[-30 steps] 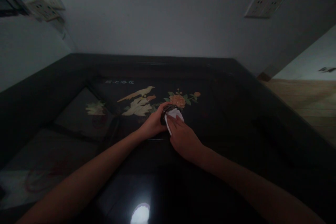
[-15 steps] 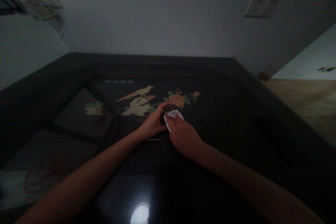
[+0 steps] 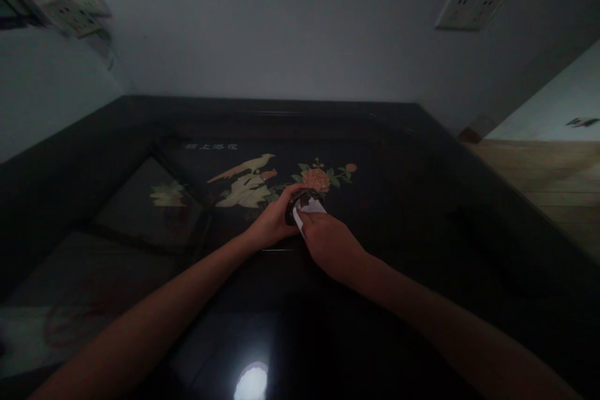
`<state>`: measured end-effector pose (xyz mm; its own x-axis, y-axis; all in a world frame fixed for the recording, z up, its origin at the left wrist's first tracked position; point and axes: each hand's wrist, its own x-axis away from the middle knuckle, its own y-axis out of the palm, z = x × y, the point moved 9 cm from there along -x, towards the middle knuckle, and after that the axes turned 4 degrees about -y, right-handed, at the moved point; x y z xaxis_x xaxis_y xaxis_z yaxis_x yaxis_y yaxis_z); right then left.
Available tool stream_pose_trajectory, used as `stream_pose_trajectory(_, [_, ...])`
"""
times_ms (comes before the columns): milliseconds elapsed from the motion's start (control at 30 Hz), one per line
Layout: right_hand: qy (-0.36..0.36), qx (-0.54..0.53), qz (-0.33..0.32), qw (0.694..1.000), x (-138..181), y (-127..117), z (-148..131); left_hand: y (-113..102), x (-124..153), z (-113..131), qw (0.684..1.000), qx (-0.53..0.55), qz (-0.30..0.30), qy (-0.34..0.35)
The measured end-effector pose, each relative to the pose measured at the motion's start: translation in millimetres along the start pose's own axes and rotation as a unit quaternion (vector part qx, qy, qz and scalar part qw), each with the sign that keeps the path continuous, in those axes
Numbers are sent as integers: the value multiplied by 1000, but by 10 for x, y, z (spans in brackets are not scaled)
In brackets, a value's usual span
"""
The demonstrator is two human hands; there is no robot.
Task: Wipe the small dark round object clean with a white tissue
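Angling both forearms inward. Clamping left hand (image 3: 274, 219) around dark round object (image 3: 291, 209); gripping white cloth or tissue (image 3: 315, 205) against it with right hand (image 3: 332, 244). Working just nearside of orange flower (image 3: 315, 179) on glossy black surface (image 3: 398, 200); facing grey wall (image 3: 281, 31), sockets (image 3: 471, 10) mounted, wood floor (image 3: 553, 169) showing right.

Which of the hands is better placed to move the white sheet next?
Probably the right: the right hand has its fingers on the white sheet, while the left hand holds the side of the dark round object.
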<state>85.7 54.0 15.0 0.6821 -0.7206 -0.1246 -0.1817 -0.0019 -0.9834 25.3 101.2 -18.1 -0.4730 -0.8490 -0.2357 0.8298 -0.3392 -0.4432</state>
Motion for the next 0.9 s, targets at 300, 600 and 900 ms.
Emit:
stream_pose_trajectory(300, [-9,39,31,999,-31,-102,43,5,6,-6,1000,-7,-6,6])
stream_pose_trajectory(600, [32,-31,-58,997,-18,16,100,20,7,-23,1000,-10,-10,-13])
stream_pose_trajectory(900, [-18,86,23,996,-21,-94,5,10,4,-9,1000,7,1,-1])
